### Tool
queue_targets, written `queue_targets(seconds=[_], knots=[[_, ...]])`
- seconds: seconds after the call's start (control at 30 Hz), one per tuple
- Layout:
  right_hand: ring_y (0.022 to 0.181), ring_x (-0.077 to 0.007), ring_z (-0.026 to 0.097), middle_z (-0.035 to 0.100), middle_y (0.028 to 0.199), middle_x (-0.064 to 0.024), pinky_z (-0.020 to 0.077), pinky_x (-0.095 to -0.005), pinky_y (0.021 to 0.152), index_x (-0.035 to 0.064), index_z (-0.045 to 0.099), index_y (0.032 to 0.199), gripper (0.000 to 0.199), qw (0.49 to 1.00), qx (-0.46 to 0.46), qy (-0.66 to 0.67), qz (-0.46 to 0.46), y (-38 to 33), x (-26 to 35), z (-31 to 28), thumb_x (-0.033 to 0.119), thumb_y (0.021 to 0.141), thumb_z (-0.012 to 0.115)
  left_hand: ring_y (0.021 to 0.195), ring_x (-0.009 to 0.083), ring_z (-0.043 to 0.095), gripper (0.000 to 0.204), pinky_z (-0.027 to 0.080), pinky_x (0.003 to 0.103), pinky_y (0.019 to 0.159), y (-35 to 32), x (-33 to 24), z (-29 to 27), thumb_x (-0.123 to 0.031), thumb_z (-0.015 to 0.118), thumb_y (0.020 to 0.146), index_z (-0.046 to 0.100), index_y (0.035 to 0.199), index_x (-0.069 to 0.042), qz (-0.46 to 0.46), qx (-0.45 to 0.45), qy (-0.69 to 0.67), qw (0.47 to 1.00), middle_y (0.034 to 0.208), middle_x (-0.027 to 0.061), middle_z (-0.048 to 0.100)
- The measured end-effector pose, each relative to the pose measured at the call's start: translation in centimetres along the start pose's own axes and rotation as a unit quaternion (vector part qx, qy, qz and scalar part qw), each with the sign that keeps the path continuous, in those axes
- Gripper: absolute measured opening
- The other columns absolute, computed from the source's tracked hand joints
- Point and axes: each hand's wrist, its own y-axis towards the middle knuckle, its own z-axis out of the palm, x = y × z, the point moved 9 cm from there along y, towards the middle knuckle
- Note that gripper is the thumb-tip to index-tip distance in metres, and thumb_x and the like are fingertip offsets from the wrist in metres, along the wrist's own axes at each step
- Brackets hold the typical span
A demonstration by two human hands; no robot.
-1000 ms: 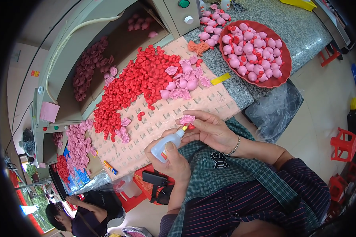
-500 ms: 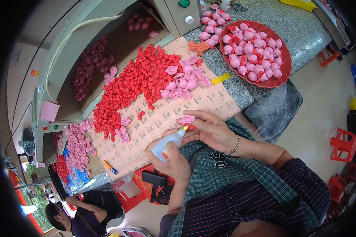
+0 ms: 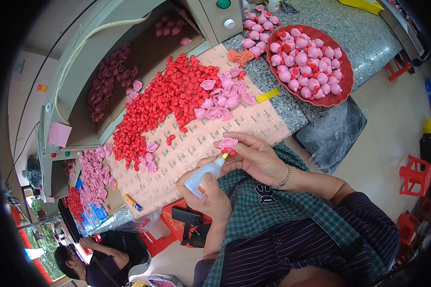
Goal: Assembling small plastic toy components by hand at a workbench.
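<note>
Here, at frame centre, the left hand (image 3: 207,191) grips a squeeze bottle (image 3: 196,182), the right hand (image 3: 259,160) pinches a hollow pink shell (image 3: 228,143); a steady yellow nozzle (image 3: 224,156) beside the red piece (image 3: 232,153) seems best.

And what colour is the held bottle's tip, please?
Its tip is yellow; the head view shows it best.

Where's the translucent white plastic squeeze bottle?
In the head view, the bottle is in the left hand, its yellow tip just below the hollow pink piece in the right hand.
</note>
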Motion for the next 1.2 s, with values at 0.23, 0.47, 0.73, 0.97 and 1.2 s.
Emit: queue_targets(seconds=[0.23, 0.47, 0.73, 0.97, 1.2], knots=[[0.107, -0.0235, 0.066, 0.054, 0.138, -0.0165, 0.0566, -0.0432, 0.091, 0.0076, 0.042, 0.143, 0.04, 1.0, 0.002, -0.021, -0.013, 0.0, 0.0, -0.2, 0.017, 0.104, 0.047, 0.095, 0.0303, 0.066, 0.027, 0.054, 0.04, 0.086, -0.1, -0.3, 0.3, -0.016, 0.057, 0.098, 0.038, 0.106, 0.002, 0.006, 0.015, 0.0, 1.0, 0.1, 0.0296, 0.063], [0.105, -0.0238, 0.067, 0.053, 0.139, -0.0161, 0.057, -0.0432, 0.09, 0.0077, 0.041, 0.144, 0.041, 1.0, -0.009, -0.009, -0.006, -0.1, -0.2, -0.4, 0.018, 0.104, 0.047, 0.095, 0.0305, 0.066, 0.025, 0.054, 0.041, 0.087, -0.2, -0.6, 0.2, -0.013, 0.056, 0.097, 0.038, 0.106, 0.003, 0.011, 0.02, 0.009, 1.0, 0.101, 0.0307, 0.063], [0.105, -0.0253, 0.068, 0.054, 0.139, -0.0157, 0.0569, -0.0435, 0.089, 0.0079, 0.038, 0.146, 0.043, 1.0, -0.011, -0.006, -0.005, -0.2, -0.3, -0.5, 0.018, 0.105, 0.045, 0.094, 0.0302, 0.066, 0.024, 0.054, 0.041, 0.087, -0.3, -0.8, 0.3, -0.011, 0.055, 0.097, 0.038, 0.107, 0.003, 0.012, 0.024, 0.018, 0.999, 0.102, 0.0305, 0.063], [0.104, -0.0263, 0.068, 0.053, 0.139, -0.0154, 0.057, -0.0431, 0.088, 0.0067, 0.037, 0.146, 0.043, 1.0, -0.008, -0.002, -0.01, -0.2, -0.3, -0.3, 0.017, 0.105, 0.044, 0.094, 0.0291, 0.066, 0.023, 0.054, 0.04, 0.087, -0.4, -1.1, 0.3, -0.008, 0.055, 0.097, 0.038, 0.107, 0.003, 0.011, 0.017, 0.031, 0.999, 0.102, 0.0304, 0.063], [0.102, -0.0254, 0.069, 0.052, 0.141, -0.0157, 0.0575, -0.0403, 0.086, 0.0089, 0.039, 0.145, 0.041, 1.0, -0.016, -0.005, -0.021, -0.2, -0.2, -0.5, 0.017, 0.105, 0.045, 0.094, 0.0278, 0.065, 0.023, 0.053, 0.039, 0.088, -0.6, -1.3, 0.7, -0.003, 0.054, 0.095, 0.037, 0.108, 0.003, 0.022, 0.03, 0.036, 0.999, 0.103, 0.031, 0.063]])
